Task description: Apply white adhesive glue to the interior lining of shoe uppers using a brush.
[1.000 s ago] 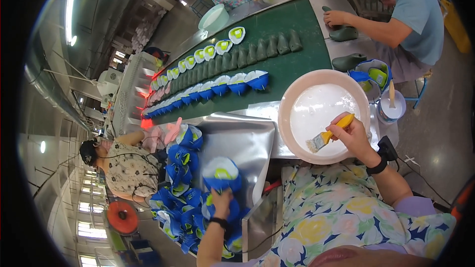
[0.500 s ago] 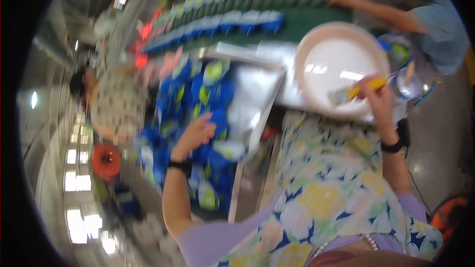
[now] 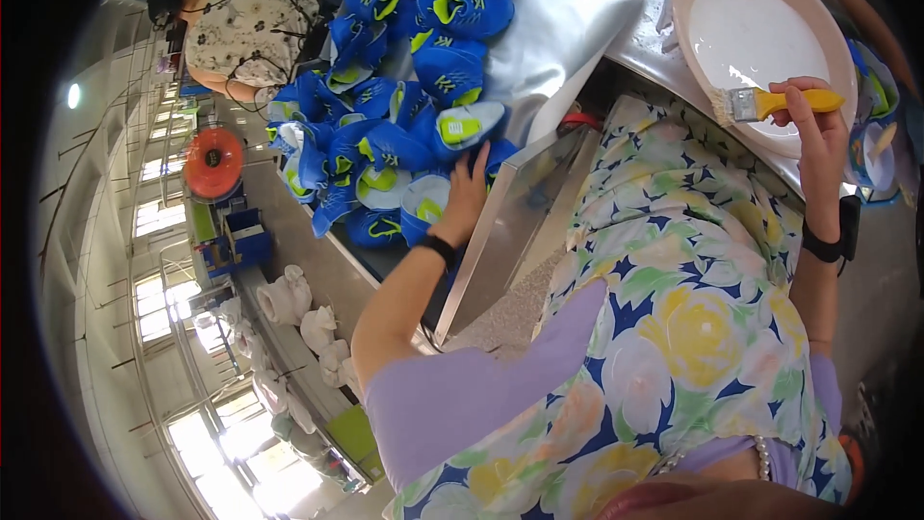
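Note:
Between the fingers of my right hand (image 3: 816, 140) is a paintbrush (image 3: 760, 104) with a yellow handle and a metal band. Its pale bristles hang over the near side of a pink basin (image 3: 688, 14) that contains white liquid. My left hand (image 3: 465, 197) lies at the near edge of a pile of blue shoe uppers (image 3: 390, 146) with bright green linings. Its fingers are spread, and their tips reach the underside of a blue upper (image 3: 469, 125) with a pale sole side; whether they touch it I cannot tell.
The uppers lie in a metal-sided tray (image 3: 568, 0) left of the basin. A small tub (image 3: 874, 159) stands right of the basin. At the far left are another person (image 3: 252, 24) in a patterned top, an orange round fan (image 3: 214, 162) and a blue crate (image 3: 247, 236).
My view has swung left and down. My left hand has moved from above the pile to its near edge. The brush stays in my right hand, over the basin's near side.

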`<state>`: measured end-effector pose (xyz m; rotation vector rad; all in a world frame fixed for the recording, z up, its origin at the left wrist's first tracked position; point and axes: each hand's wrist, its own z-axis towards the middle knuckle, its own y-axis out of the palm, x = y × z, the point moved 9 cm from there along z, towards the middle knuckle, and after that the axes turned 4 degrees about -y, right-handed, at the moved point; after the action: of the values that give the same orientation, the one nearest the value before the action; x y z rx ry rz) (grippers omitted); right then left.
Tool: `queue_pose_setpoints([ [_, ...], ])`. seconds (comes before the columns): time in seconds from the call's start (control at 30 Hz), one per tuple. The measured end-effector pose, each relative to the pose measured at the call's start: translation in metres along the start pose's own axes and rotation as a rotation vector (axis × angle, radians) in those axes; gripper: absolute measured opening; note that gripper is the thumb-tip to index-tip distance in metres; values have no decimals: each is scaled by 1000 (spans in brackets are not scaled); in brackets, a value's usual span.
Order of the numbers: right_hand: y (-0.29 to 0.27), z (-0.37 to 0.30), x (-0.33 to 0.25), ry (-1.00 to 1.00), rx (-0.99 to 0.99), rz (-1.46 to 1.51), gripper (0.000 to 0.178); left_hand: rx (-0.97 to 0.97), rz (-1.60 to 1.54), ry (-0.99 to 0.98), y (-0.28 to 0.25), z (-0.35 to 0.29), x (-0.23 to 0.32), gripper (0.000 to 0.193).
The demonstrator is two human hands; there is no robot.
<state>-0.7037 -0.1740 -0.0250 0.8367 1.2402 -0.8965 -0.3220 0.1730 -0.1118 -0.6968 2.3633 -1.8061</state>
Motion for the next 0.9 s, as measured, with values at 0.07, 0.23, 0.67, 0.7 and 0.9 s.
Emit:
queue_pose_setpoints([
  [0.07, -6, 0, 6, 19, 26, -7, 21, -36, 27, 61, -23, 26, 14, 88],
  [0.23, -11, -2, 11, 55, 79, 24, 22, 393, -184, -65, -91, 96, -4, 88],
  [0.67, -42, -9, 18, 48, 202, 25, 17, 1184, 300, -939, -283, -42, -134, 65],
  [0.7, -36, -4, 19, 40, 155, 96, 16, 1191, 527, -952, -259, -102, -182, 73],
  [0.9, -5, -10, 24, 110, 126, 196, 15, 678, -1015, -845, -123, -30, -218, 80],
])
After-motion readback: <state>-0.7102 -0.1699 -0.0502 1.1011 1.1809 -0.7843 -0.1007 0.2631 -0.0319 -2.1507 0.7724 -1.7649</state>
